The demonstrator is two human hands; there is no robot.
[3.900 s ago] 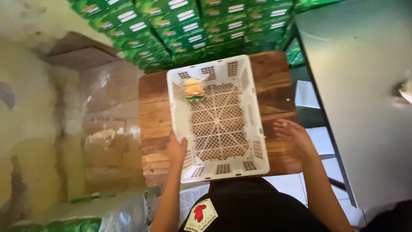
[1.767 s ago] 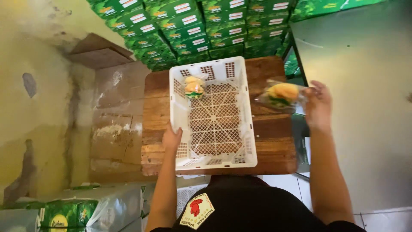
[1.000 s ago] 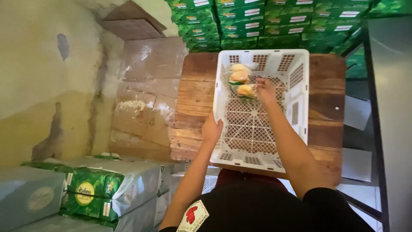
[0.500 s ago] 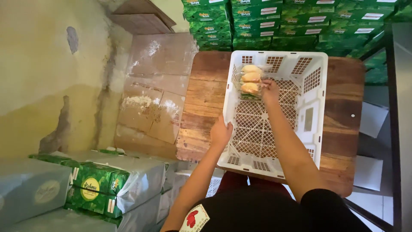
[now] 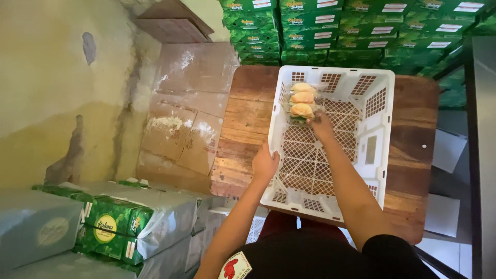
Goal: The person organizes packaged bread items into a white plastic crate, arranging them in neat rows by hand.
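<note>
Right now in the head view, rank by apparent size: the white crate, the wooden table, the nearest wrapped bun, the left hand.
1. wooden table
2. white crate
3. left hand
4. nearest wrapped bun

The hand sits somewhat nearer the camera than the bun, so the last two are unsure.

Three wrapped buns, golden with green trim, lie in a row touching, at the white lattice crate's far-left corner.

A white lattice crate holds orange-yellow wrapped buns on a brown wooden table before green cartons.
</note>
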